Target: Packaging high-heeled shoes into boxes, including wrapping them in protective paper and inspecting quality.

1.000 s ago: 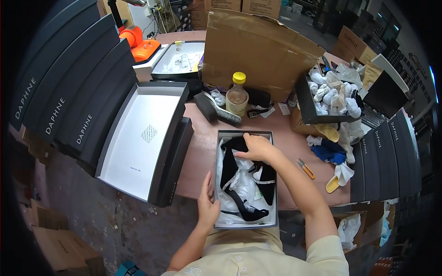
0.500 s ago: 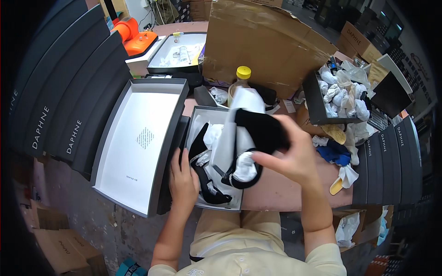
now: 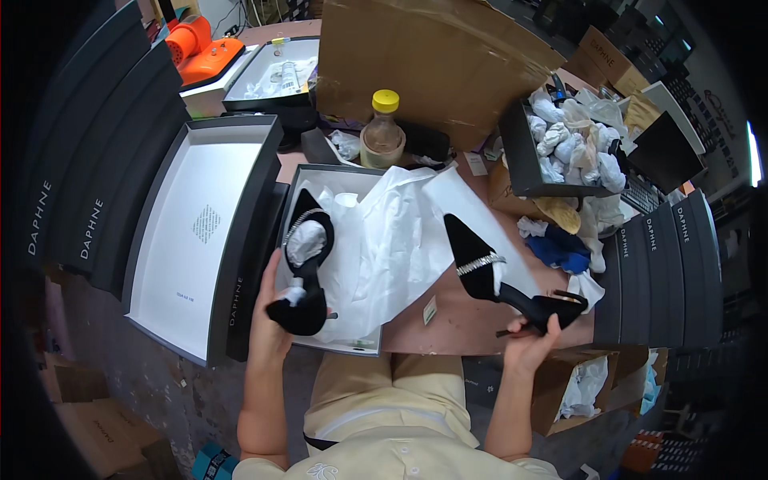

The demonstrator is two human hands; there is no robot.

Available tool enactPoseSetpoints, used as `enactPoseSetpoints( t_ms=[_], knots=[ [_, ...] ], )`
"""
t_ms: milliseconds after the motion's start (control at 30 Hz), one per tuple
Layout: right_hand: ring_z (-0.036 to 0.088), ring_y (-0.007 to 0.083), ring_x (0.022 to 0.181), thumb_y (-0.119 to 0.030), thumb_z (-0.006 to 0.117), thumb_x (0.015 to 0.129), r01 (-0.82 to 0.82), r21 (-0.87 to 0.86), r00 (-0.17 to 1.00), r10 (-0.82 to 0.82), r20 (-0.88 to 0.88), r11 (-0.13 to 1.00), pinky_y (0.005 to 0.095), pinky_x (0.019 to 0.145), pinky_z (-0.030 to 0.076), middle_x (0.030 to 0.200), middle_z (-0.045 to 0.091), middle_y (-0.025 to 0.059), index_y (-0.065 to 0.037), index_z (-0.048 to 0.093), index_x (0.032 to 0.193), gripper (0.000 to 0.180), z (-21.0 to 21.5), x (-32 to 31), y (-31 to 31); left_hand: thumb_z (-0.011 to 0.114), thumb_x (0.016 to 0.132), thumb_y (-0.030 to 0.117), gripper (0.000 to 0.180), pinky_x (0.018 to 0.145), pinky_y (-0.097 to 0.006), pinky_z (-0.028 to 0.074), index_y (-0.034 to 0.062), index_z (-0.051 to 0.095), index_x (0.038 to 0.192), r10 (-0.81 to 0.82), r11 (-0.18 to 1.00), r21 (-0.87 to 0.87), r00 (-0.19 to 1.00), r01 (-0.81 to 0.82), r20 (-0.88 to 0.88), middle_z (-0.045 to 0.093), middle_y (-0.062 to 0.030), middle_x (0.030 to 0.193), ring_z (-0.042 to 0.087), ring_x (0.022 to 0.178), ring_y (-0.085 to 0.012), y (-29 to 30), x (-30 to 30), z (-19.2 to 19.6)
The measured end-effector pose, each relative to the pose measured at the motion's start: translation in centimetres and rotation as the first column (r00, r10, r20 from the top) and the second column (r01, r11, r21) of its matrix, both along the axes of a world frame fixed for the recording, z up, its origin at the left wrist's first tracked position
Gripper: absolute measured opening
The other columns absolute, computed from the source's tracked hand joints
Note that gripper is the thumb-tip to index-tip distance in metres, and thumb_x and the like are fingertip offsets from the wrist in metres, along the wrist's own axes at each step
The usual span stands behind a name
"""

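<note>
Two black pointed high-heeled shoes with sparkling straps are raised, one in each hand. My left hand (image 3: 268, 328) is closed round the heel end of the left shoe (image 3: 312, 312); white paper stuffing shows inside it. On the right, the other shoe (image 3: 476, 280) points its toe up and left, its heel end gripped by my right hand (image 3: 532, 346). Between them an opened sheet of white tissue paper (image 3: 396, 248) spreads over the grey shoe box (image 3: 348, 346) and past its right side. A blurred white sheet (image 3: 472, 208) lies beyond the right shoe.
The box lid (image 3: 188, 232), white inside, leans at the left beside stacked dark shoe boxes (image 3: 72, 184). Behind are a yellow-capped bottle (image 3: 384, 132) and a big cardboard panel (image 3: 436, 72). A box of crumpled paper (image 3: 580, 152) stands at the right, near more dark boxes (image 3: 660, 276).
My left hand has lifted a shoe from the box. My right hand has moved right and down with the other shoe, now held by its heel end. The tissue paper has spread out.
</note>
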State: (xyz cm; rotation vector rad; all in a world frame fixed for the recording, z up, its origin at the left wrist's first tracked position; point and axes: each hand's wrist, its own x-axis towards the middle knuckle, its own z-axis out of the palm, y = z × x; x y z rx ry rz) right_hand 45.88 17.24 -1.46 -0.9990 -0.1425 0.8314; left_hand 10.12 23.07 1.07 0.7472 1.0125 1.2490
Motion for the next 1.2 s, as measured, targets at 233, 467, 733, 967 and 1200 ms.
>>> enactPoseSetpoints(
  t_ms=[233, 467, 733, 967, 1200],
  knots=[
    [0.058, 0.0180, 0.063, -0.037, 0.055, 0.086, -0.161, 0.095, 0.972, 0.141, 0.187, 0.982, 0.0310, 0.063, 0.048, 0.075, 0.059, 0.0076, -0.003, 0.055, 0.100, 0.038, 1.2, -2.8, 3.4, 0.053, 0.084, 0.028, 0.073, 0.080, -0.031, 0.048, 0.0056, 0.020, 0.145, 0.305, 0.906, 0.264, 0.943, -0.330, 0.132, 0.048, -0.0139, 0.121, 0.053, 0.097, -0.0185, -2.1, 6.7, 5.1],
    [0.058, 0.0190, 0.062, -0.042, 0.053, 0.087, -0.156, 0.195, 0.985, 0.137, 0.109, 0.968, 0.0312, 0.064, 0.048, 0.070, 0.060, 0.0069, -0.005, 0.058, 0.092, 0.038, 7.3, -1.5, 4.0, 0.043, 0.078, 0.010, 0.044, 0.092, -0.030, 0.043, -0.0023, 0.048, 0.120, -0.172, 0.979, 0.125, 0.983, 0.163, 0.068, 0.056, -0.0154, 0.109, 0.055, 0.101, -0.0181, -5.8, 17.3, 1.0],
    [0.054, 0.0201, 0.059, -0.044, 0.053, 0.087, -0.152, 0.196, 0.965, 0.102, 0.243, 0.969, 0.0324, 0.060, 0.047, 0.070, 0.055, 0.0088, -0.004, 0.055, 0.102, 0.043, 10.7, -0.4, 2.9, 0.052, 0.090, 0.015, 0.055, 0.100, -0.032, 0.031, 0.0002, 0.029, 0.137, -0.246, 0.968, 0.027, 0.961, 0.251, -0.126, 0.041, -0.0180, 0.130, 0.043, 0.117, -0.0238, -1.6, 23.1, -8.0],
    [0.058, 0.0185, 0.060, -0.045, 0.055, 0.084, -0.343, 0.291, 0.938, 0.343, 0.054, 0.893, 0.0306, 0.046, 0.050, 0.080, 0.061, 0.0113, 0.001, 0.051, 0.112, 0.054, 10.7, -3.4, 0.1, 0.061, 0.084, 0.013, 0.069, 0.100, -0.038, 0.033, 0.0019, 0.023, 0.140, -0.151, 0.898, 0.416, 0.988, 0.141, -0.009, 0.043, -0.0165, 0.123, 0.043, 0.118, -0.0282, -0.5, 18.6, 0.3],
    [0.056, 0.0172, 0.054, -0.055, 0.055, 0.080, -0.157, 0.159, 0.978, 0.175, -0.113, 0.975, 0.0274, 0.039, 0.045, 0.075, 0.062, 0.0095, -0.003, 0.057, 0.106, 0.058, 12.7, -3.1, -0.7, 0.064, 0.084, 0.008, 0.028, 0.073, -0.027, 0.050, 0.0003, 0.056, 0.110, 0.019, 0.969, 0.247, 1.000, -0.021, 0.010, 0.064, -0.0050, 0.094, 0.061, 0.085, -0.0126, 4.5, 13.6, 2.2]
  ],
)
